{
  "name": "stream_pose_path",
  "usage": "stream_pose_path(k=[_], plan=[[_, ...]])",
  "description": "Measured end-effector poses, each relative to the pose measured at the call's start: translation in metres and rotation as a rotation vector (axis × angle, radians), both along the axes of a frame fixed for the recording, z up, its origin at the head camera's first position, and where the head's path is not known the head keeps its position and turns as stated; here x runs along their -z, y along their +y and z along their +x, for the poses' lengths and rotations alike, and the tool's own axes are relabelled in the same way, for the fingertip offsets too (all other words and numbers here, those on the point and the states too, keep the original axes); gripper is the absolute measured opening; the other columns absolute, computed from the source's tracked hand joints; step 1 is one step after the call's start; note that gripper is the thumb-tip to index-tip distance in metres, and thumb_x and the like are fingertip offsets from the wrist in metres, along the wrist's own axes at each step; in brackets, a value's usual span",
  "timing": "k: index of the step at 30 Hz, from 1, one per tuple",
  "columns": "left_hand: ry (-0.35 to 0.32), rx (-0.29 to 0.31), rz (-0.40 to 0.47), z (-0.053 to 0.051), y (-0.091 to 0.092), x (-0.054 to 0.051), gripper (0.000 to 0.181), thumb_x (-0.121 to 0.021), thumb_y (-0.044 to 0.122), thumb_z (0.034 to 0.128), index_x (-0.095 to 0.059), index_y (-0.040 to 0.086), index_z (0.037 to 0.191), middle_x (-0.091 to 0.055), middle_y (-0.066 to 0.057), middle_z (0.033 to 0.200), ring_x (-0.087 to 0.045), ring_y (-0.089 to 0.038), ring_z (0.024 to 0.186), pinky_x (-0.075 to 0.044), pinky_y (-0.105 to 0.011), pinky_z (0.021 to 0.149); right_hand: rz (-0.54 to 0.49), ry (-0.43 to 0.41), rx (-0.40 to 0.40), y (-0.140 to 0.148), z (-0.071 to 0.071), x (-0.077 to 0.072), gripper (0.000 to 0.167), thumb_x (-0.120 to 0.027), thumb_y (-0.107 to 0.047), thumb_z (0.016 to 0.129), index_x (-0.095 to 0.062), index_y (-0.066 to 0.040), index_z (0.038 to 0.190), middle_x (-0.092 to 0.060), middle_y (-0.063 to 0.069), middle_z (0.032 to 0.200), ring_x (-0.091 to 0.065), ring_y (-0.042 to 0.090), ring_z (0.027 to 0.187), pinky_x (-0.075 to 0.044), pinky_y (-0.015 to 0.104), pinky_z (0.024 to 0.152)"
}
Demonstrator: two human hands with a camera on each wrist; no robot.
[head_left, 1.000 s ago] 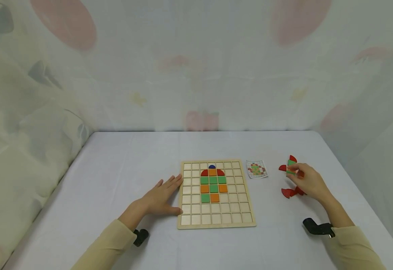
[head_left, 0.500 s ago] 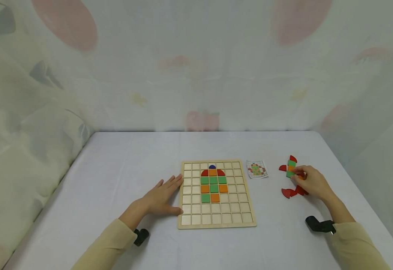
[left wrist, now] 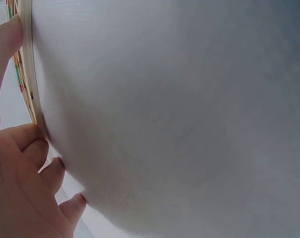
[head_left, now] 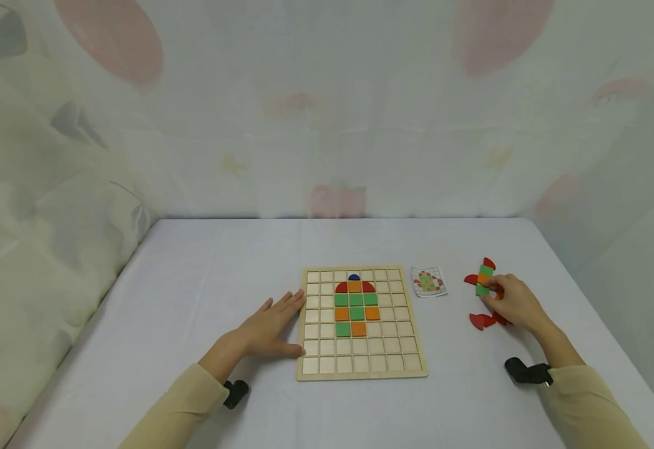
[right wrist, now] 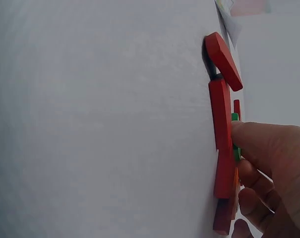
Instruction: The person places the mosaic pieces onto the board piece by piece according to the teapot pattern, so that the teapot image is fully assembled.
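My left hand (head_left: 271, 327) lies with spread fingers against the left edge of a wooden grid board (head_left: 361, 376); its thumb and fingertips touch the frame, also in the left wrist view. On the board, several green, orange and red tiles and a blue half-round form a figure. At the right, my right hand (head_left: 517, 304) has thumb and forefinger on a green square tile (head_left: 480, 290), apparently pinching it. That tile stands at the near end of a short row, below an orange square (head_left: 482, 279) and another green square (head_left: 486, 270). The fingers partly hide more orange behind them.
A small printed pattern card (head_left: 429, 282) lies between board and loose tiles. Red curved pieces surround the row: one beyond it (head_left: 489, 263), one left of it (head_left: 470, 279), several nearer (head_left: 477, 320). Cloth walls rise at the back and sides.
My right hand has drawn back slightly from the row, uncovering the orange square, and its fingertips have settled at the near green square. The left hand and board stay still.
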State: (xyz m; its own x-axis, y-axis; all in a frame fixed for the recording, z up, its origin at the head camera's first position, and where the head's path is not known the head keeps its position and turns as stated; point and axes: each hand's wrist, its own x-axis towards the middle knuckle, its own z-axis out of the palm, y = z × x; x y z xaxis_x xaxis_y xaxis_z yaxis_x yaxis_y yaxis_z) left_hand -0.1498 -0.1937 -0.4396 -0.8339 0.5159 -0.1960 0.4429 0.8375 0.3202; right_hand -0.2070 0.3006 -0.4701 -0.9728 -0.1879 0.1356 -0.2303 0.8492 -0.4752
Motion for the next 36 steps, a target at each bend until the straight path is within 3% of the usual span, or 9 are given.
stream_pose_path(k=[8, 17, 24, 28, 36], plan=[[-0.006, 0.002, 0.016, 0.001, 0.000, 0.000, 0.098, -0.067, 0.054, 0.0754, -0.019, 0.008, 0.148, -0.014, -0.005, 0.155, -0.016, -0.028, 0.141, -0.013, -0.056, 0.110, 0.009, 0.010, 0.006, 0.000, 0.002, 0.001, 0.029, -0.068, -0.008, 0.078, -0.060, 0.009, 0.101, -0.055, 0.018, 0.089, -0.049, 0.029, 0.080, -0.047, 0.042, 0.070], [-0.005, -0.006, -0.003, 0.000, -0.001, 0.004, 0.100, -0.066, 0.057, 0.0745, -0.017, 0.010, 0.148, -0.012, -0.002, 0.155, -0.014, -0.025, 0.141, -0.013, -0.055, 0.111, -0.003, -0.008, 0.011, -0.006, 0.005, -0.003, 0.032, -0.068, -0.012, 0.079, -0.059, 0.007, 0.103, -0.056, 0.017, 0.090, -0.047, 0.026, 0.079, -0.044, 0.031, 0.062], [-0.006, -0.015, -0.008, -0.001, -0.001, 0.005, 0.101, -0.066, 0.057, 0.0739, -0.017, 0.011, 0.148, -0.011, -0.001, 0.155, -0.014, -0.024, 0.141, -0.013, -0.054, 0.111, -0.043, 0.001, -0.047, -0.020, 0.007, -0.013, 0.023, -0.066, -0.009, 0.079, -0.062, 0.002, 0.098, -0.060, 0.016, 0.093, -0.045, 0.019, 0.072, -0.040, 0.027, 0.058], [-0.007, -0.017, -0.011, -0.001, 0.000, 0.007, 0.101, -0.066, 0.057, 0.0737, -0.017, 0.011, 0.148, -0.011, -0.001, 0.155, -0.014, -0.024, 0.142, -0.014, -0.054, 0.111, -0.050, -0.004, -0.082, -0.030, 0.010, -0.016, 0.024, -0.068, -0.008, 0.078, -0.062, 0.001, 0.099, -0.061, 0.014, 0.093, -0.046, 0.019, 0.073, -0.040, 0.027, 0.059], [-0.008, -0.020, -0.018, -0.002, 0.000, 0.006, 0.101, -0.066, 0.057, 0.0739, -0.017, 0.010, 0.148, -0.010, -0.001, 0.155, -0.013, -0.024, 0.142, -0.013, -0.054, 0.111, -0.054, 0.085, -0.125, -0.054, 0.013, -0.016, 0.024, -0.071, -0.005, 0.076, -0.062, -0.001, 0.098, -0.062, 0.011, 0.094, -0.053, 0.024, 0.086, -0.046, 0.037, 0.071]])
